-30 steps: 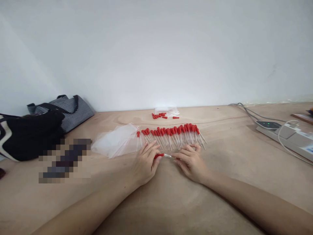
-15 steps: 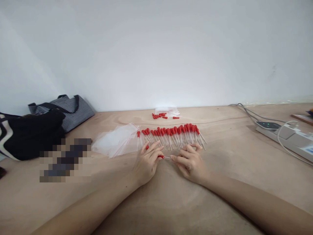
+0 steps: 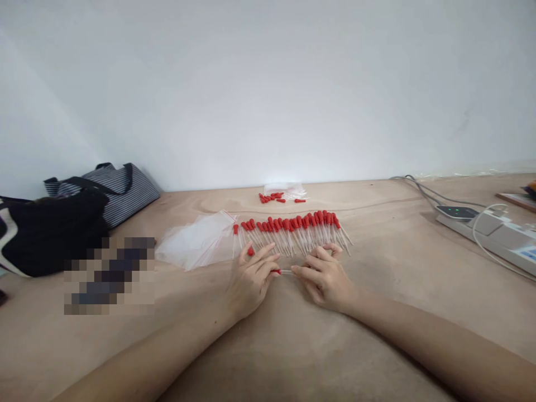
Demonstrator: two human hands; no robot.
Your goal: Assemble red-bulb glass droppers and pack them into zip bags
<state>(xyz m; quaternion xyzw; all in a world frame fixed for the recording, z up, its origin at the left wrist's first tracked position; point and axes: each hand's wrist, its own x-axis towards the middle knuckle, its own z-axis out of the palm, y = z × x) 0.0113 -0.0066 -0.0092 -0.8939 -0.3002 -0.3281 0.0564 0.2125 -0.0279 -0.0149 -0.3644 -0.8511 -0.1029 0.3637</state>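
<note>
My left hand pinches the red rubber bulb of a dropper, most of it covered by my fingers. From the bulb a thin clear tube runs across to my right hand, whose thumb and forefinger are closed on its other end. Another red bulb shows between the spread fingers of my left hand; whether they touch it I cannot tell. Just beyond both hands lies a row of droppers, red bulbs pointing away and pale tubes toward me.
Clear zip bags lie fanned out left of the row. Farther back are loose red bulbs beside a small clear bag and thin tubes. A striped bag and black bag stand left; a power strip with cables lies right.
The hands keep nearly the same hold and place. Slightly less of the held bulb shows beyond my left fingers. The whole view has shifted a little.
</note>
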